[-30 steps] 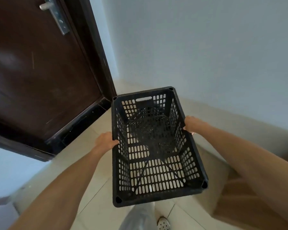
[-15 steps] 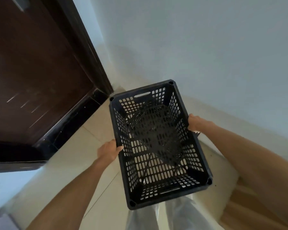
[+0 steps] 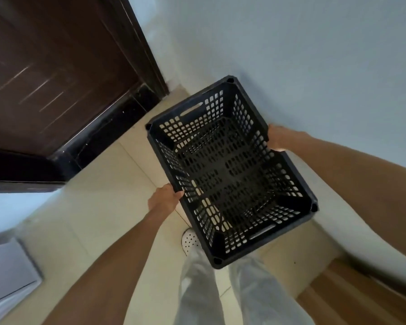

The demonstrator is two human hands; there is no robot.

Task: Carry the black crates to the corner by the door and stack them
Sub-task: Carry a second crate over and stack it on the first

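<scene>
Dark brown wood door [image 3: 56, 78] fills the far left, closed above a black threshold strip [image 3: 108, 134]. Cream floor tiles [image 3: 92, 219] run from it to the corner where door frame meets wall. Left hand [image 3: 165, 198]: fingers curled over the left long rim of the black crate [image 3: 230, 174], holding it. Crate: perforated plastic, empty, carried clear of the floor, skewed, far short end pointing at the corner. Right hand [image 3: 277, 137]: clasps the opposite long rim nearer the far end; its fingertips are hidden by the crate side. Pale wall [image 3: 314, 55] stands close on the right; a cardboard box [image 3: 361, 289] lies near right.

Assessment: carrying step, at the approach to the corner. No other crate is visible there, so this one likely goes down first. Next move calls for squaring the crate to door frame and wall, then lowering it level under both grips until it rests.
</scene>
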